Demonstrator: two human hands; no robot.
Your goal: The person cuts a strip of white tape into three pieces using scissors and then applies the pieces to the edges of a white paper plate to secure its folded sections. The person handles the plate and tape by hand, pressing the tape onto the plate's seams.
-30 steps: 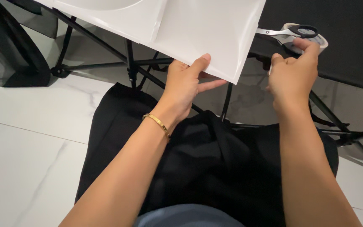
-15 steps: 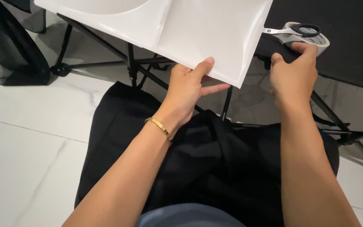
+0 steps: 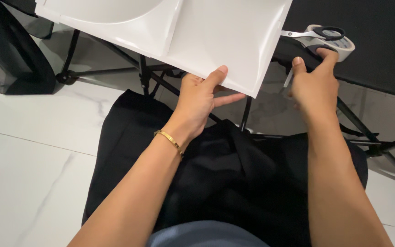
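My left hand [image 3: 200, 98] pinches the near edge of a large white folded sheet [image 3: 216, 36], thumb on top and fingers underneath. The sheet is tilted and reaches up out of view. My right hand [image 3: 314, 84] grips a roll of white tape [image 3: 344, 45] at the edge of a black table [image 3: 380, 50]; fingers rest on the roll and the thumb points up beside it. A short pale strip [image 3: 289, 78] hangs just left of the thumb. Scissors [image 3: 314, 33] with black handles lie across the roll, blades pointing at the sheet.
A black cloth [image 3: 216, 183] covers my lap. Black folding table legs [image 3: 371, 137] cross under the table and sheet. A black mesh object [image 3: 14, 59] stands at the left on the white marble floor [image 3: 33, 160].
The sheet's near corner has dropped slightly toward me along with my left hand. My right hand stays at the tape roll, shifted only a little.
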